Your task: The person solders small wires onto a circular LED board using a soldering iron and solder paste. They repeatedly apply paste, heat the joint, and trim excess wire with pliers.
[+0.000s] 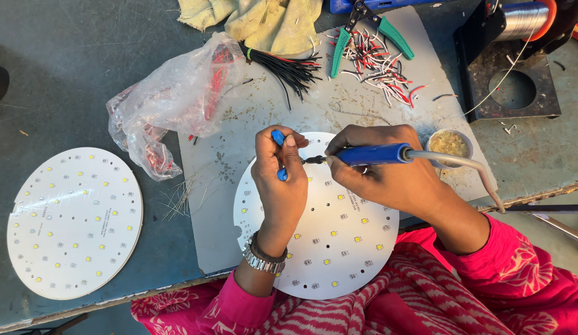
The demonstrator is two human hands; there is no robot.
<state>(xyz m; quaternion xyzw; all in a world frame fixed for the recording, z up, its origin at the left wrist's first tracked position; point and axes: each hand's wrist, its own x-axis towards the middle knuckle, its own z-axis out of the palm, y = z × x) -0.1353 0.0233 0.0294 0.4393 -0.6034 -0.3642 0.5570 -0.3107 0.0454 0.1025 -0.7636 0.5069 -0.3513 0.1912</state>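
Two hands work over the round LED board [338, 248]: left hand [279, 180] fingers pinch blue-handled tweezers [279, 155], right hand [382, 167] fingers wrap the blue soldering iron [370, 154].

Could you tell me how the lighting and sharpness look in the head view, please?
Head view: strong light from the right, glare on the solder spool; the right hand with soldering iron, the left hand and the round LED board are sharp; the wide lens bends the bench edge.

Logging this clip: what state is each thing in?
Left hand: pinching blue tweezers
Right hand: gripping soldering iron, tip at board
Round LED board: flat under hands
Second board: lying aside, untouched
Cutters: lying open
Plastic bag: crumpled
Flux tin: uncovered
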